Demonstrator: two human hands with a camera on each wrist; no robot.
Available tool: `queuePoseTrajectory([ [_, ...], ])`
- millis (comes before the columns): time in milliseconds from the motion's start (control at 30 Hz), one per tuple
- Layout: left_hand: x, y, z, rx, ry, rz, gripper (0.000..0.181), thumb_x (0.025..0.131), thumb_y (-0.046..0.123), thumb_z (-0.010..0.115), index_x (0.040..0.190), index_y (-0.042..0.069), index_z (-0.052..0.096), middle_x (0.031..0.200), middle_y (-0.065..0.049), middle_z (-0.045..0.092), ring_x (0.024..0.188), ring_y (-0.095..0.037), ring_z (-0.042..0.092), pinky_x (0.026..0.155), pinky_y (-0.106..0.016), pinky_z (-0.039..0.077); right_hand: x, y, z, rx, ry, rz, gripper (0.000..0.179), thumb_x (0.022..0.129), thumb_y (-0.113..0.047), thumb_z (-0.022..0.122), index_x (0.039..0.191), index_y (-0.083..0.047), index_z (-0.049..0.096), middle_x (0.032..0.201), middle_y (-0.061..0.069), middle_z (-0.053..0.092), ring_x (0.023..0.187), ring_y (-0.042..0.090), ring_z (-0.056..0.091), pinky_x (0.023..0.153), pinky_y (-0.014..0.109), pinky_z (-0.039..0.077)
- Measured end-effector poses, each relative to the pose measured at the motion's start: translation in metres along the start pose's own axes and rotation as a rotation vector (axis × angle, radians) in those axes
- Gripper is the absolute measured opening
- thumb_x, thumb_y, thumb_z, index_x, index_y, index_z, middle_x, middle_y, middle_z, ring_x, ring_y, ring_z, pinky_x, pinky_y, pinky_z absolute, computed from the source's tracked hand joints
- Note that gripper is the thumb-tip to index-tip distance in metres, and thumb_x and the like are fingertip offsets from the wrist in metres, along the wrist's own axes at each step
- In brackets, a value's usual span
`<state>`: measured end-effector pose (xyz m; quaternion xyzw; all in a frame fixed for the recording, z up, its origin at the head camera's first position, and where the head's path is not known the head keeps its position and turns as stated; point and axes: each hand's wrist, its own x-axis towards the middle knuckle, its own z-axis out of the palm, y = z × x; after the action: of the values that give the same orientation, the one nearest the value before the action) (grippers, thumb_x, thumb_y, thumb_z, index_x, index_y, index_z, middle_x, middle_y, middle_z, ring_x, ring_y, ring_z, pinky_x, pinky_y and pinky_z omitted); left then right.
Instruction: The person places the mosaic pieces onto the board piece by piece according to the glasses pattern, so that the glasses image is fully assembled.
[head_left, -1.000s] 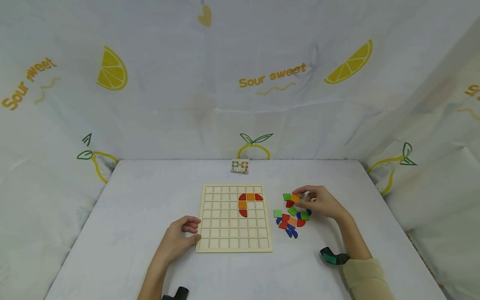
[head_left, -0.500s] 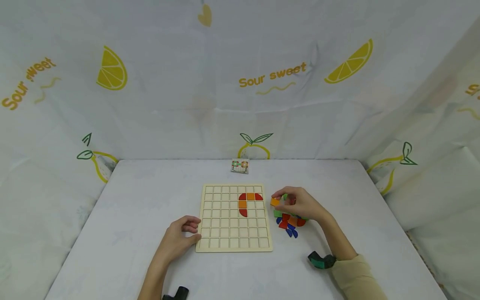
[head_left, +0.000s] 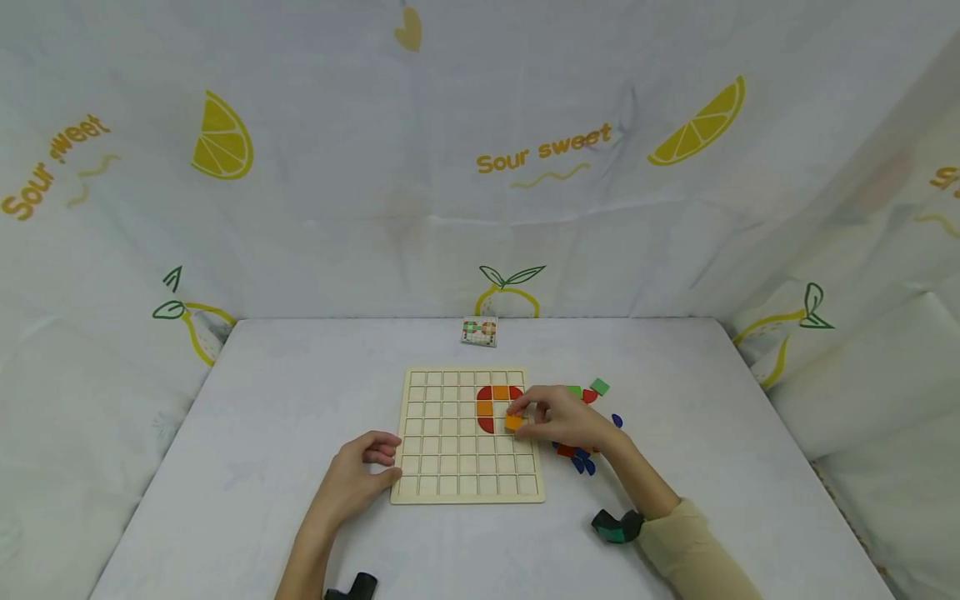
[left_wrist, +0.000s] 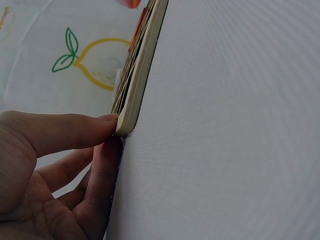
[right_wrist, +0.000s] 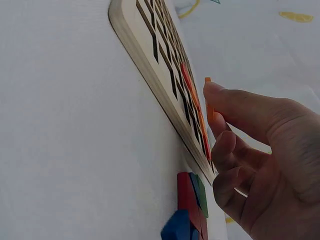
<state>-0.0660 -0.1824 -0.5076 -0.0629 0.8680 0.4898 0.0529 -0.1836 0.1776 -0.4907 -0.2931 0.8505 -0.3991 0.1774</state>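
My right hand (head_left: 562, 417) pinches an orange square tile (head_left: 513, 422) between thumb and fingertips, over the right part of the wooden grid board (head_left: 438, 493). In the right wrist view the tile (right_wrist: 209, 100) is edge-on, apart from the board (right_wrist: 145, 70). Red rounded tiles (head_left: 486, 426) and orange squares (head_left: 485, 408) form a bent line in the board's upper right cells; my right hand partly covers its right end. At the board's left edge, my left hand (head_left: 360, 471) touches the rim with thumb and fingertips; in the left wrist view the thumb (left_wrist: 75, 132) meets the rim near a corner.
Loose green, red and blue tiles (head_left: 588, 467) lie right of the board, partly hidden by my right hand. A small pattern card (head_left: 480, 332) lies at the table's back. Black devices (head_left: 618, 527) are at both wrists. A lemon-print cloth (head_left: 337, 250) hangs behind.
My right hand has carried the orange square left from the loose tiles to over the board, uncovering some tiles at the upper right. My left hand has stayed at the board's edge.
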Motion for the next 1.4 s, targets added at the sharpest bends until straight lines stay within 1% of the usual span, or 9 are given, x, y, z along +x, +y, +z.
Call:
queuePoseTrajectory([
  [133,0.001,-0.001,0.000,0.001,0.001,-0.004,0.042,0.081,-0.001,0.087,0.120,0.007,0.075,0.106,-0.005,0.073,0.093,-0.011,0.067,0.088,-0.026,0.051,0.006,0.001,0.007,-0.043,-0.001,-0.020,0.028,0.093,-0.023,0.087,0.118,-0.015,0.079,0.095,-0.001,0.073,0.069,0.005,0.055,0.064,0.019,0.046],
  [233,0.000,-0.001,0.000,-0.003,0.000,-0.002,0.041,0.081,-0.001,0.087,0.120,0.007,0.075,0.106,-0.005,0.073,0.093,-0.011,0.067,0.089,-0.027,0.051,0.009,-0.002,0.010,-0.058,0.001,-0.035,0.026,0.092,-0.020,0.087,0.117,-0.013,0.079,0.093,0.000,0.073,0.067,0.005,0.054,0.063,0.020,0.046],
  [433,0.000,0.000,0.000,-0.004,0.002,-0.014,0.040,0.082,-0.001,0.086,0.120,0.008,0.075,0.106,-0.005,0.073,0.093,-0.011,0.068,0.090,-0.026,0.051,0.011,-0.007,0.014,-0.091,0.009,-0.051,0.025,0.092,-0.020,0.087,0.115,-0.013,0.080,0.102,0.001,0.076,0.068,0.003,0.054,0.066,0.020,0.048],
  [567,0.000,0.000,0.001,0.001,0.004,-0.022,0.040,0.082,-0.001,0.085,0.120,0.008,0.075,0.105,-0.004,0.073,0.093,-0.011,0.068,0.090,-0.026,0.051,0.012,-0.007,0.014,-0.108,0.016,-0.064,0.024,0.093,-0.020,0.087,0.114,-0.012,0.080,0.105,0.002,0.076,0.070,0.002,0.054,0.067,0.020,0.048],
  [867,0.001,-0.001,0.002,0.005,0.002,-0.027,0.040,0.082,-0.001,0.085,0.120,0.008,0.075,0.106,-0.004,0.073,0.094,-0.011,0.068,0.091,-0.026,0.051,0.009,-0.006,0.014,-0.083,0.023,-0.091,0.021,0.095,-0.020,0.085,0.113,-0.011,0.080,0.108,0.002,0.079,0.073,0.003,0.057,0.068,0.020,0.050],
  [967,0.001,-0.001,0.002,0.004,0.002,-0.022,0.040,0.083,-0.001,0.084,0.120,0.008,0.075,0.106,-0.004,0.073,0.094,-0.011,0.068,0.090,-0.026,0.051,0.007,-0.006,0.011,-0.078,0.028,-0.072,0.023,0.095,-0.020,0.085,0.115,-0.011,0.079,0.111,0.003,0.079,0.077,0.007,0.059,0.069,0.021,0.051],
  [1100,0.002,-0.001,0.002,0.003,0.003,-0.017,0.040,0.083,-0.002,0.085,0.121,0.007,0.075,0.106,-0.005,0.073,0.094,-0.011,0.068,0.089,-0.025,0.052,0.000,-0.007,0.001,-0.054,0.051,0.001,0.024,0.095,-0.020,0.084,0.117,-0.012,0.078,0.117,0.004,0.079,0.083,0.012,0.062,0.069,0.022,0.053],
  [1200,0.002,-0.001,0.002,0.001,0.004,-0.019,0.040,0.083,-0.002,0.085,0.121,0.008,0.075,0.106,-0.005,0.073,0.094,-0.011,0.068,0.089,-0.025,0.052,-0.005,-0.004,-0.009,-0.049,0.080,0.039,0.026,0.096,-0.020,0.083,0.119,-0.011,0.078,0.122,0.006,0.078,0.084,0.014,0.063,0.067,0.022,0.053],
  [1400,0.002,0.000,0.002,0.002,0.004,-0.020,0.040,0.083,-0.002,0.085,0.121,0.007,0.075,0.106,-0.005,0.073,0.094,-0.011,0.068,0.090,-0.025,0.052,-0.015,0.009,-0.029,-0.075,0.146,0.096,0.029,0.095,-0.019,0.084,0.122,-0.011,0.079,0.121,0.008,0.079,0.084,0.017,0.063,0.068,0.023,0.056],
])
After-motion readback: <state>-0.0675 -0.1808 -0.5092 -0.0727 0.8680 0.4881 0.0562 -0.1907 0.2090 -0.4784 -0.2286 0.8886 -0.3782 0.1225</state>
